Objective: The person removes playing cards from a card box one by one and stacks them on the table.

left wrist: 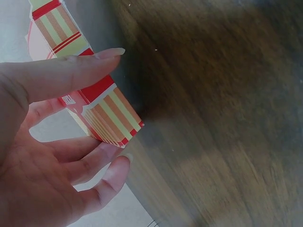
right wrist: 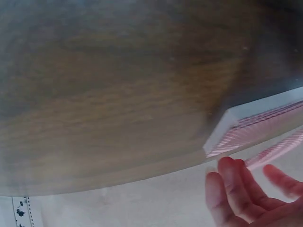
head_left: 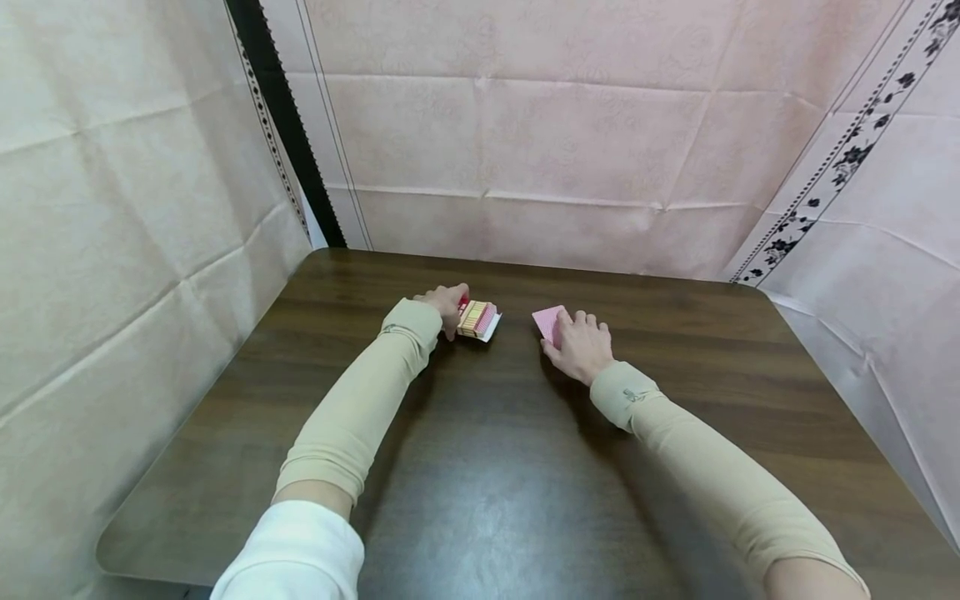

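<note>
A small carton (head_left: 477, 320) with red, cream and tan stripes is gripped by my left hand (head_left: 446, 308), left of the table's middle. In the left wrist view, the thumb (left wrist: 71, 73) lies across the carton's red band (left wrist: 97, 90) and the fingers are curled under it. Pink stripes and a white flap (head_left: 492, 327) show at its right end. My right hand (head_left: 579, 346) holds a flat pink piece (head_left: 550, 323) between thumb and fingers, a short way to the right. In the right wrist view, a white-edged, pink-striped piece (right wrist: 260, 125) appears beside the fingertips (right wrist: 227, 165).
Both hands are over a dark brown wooden table (head_left: 465, 467), toward its far edge. Pale cloth (head_left: 525, 142) hangs behind it and along both sides, with a black strip (head_left: 288, 125) at the back left corner and a floral border (head_left: 855, 154) at the right.
</note>
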`<state>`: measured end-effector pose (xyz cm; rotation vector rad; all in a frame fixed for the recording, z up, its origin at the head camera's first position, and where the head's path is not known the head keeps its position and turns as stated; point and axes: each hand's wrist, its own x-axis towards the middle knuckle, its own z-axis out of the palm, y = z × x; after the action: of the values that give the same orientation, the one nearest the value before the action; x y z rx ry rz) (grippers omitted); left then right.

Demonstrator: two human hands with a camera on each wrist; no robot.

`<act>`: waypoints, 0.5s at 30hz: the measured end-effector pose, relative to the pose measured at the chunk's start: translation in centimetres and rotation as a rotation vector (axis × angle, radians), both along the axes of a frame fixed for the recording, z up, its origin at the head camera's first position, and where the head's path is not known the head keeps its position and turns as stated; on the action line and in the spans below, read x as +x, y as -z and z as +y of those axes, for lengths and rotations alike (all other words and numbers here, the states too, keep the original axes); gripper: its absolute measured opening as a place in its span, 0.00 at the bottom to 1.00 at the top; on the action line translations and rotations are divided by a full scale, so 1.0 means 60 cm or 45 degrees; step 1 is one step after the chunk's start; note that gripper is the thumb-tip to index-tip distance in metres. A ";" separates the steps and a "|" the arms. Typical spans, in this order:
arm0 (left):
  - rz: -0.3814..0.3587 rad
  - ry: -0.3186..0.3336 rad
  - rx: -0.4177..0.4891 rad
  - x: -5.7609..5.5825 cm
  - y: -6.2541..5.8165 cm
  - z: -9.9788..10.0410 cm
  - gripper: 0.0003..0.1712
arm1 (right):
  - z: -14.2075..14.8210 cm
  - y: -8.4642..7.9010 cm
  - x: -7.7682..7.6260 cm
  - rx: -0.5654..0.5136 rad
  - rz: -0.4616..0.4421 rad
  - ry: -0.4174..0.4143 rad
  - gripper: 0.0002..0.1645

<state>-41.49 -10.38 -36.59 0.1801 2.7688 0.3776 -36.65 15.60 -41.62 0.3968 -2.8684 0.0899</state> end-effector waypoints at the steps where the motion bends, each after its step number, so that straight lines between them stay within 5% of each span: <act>1: 0.001 -0.002 -0.004 -0.001 0.000 0.000 0.42 | 0.002 0.001 0.000 0.004 -0.010 0.027 0.32; 8: 0.000 0.000 -0.013 -0.006 0.003 0.002 0.42 | 0.007 0.001 0.006 0.006 -0.087 0.183 0.36; 15: 0.002 -0.014 -0.014 -0.007 0.003 0.005 0.41 | 0.005 -0.001 0.009 0.068 -0.158 0.208 0.37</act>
<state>-41.94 -10.06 -36.75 0.1623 2.7742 0.3648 -36.12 15.88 -41.54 0.1708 -3.0179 0.0085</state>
